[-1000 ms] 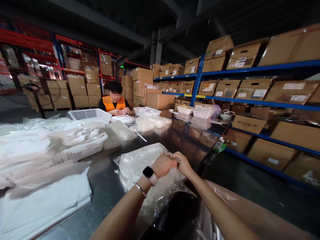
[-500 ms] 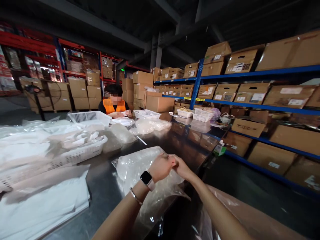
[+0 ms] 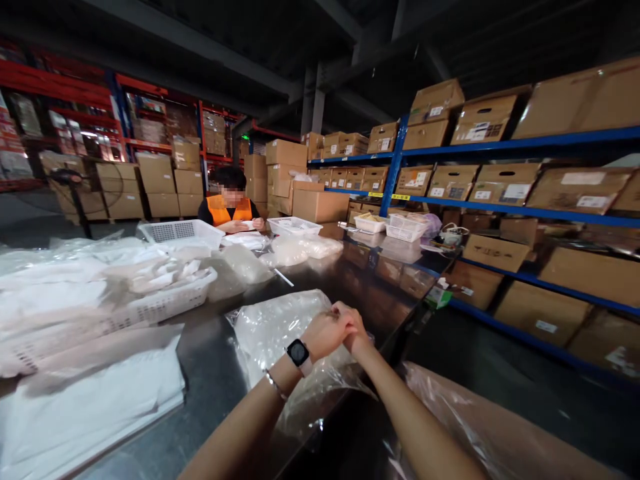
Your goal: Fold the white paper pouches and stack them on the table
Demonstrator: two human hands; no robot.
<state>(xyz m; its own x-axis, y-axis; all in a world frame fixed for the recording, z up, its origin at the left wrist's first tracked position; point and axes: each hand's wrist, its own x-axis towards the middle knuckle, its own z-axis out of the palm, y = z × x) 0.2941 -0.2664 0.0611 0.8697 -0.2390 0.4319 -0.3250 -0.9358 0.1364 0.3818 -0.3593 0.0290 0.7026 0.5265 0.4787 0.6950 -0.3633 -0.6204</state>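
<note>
Over the clear bag [image 3: 277, 320], the left hand [image 3: 323, 335] and right hand [image 3: 355, 327] meet, fingers curled, any grip hidden, forearms [image 3: 415, 413] angled inward; the bag lies on the dark desk [image 3: 210, 360], blue shelving [image 3: 394, 167] to its right, cartons [image 3: 285, 153] beyond it

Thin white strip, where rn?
Head view, left of centre: the strip lies on the dark table, just beyond the plastic bag by the left hand.

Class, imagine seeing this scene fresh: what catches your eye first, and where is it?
First, the left hand and right hand, meeting over a clear plastic bag on the dark table. Next, the bright orange vest worn across the table and, on the right, blue shelves holding cardboard boxes.
</note>
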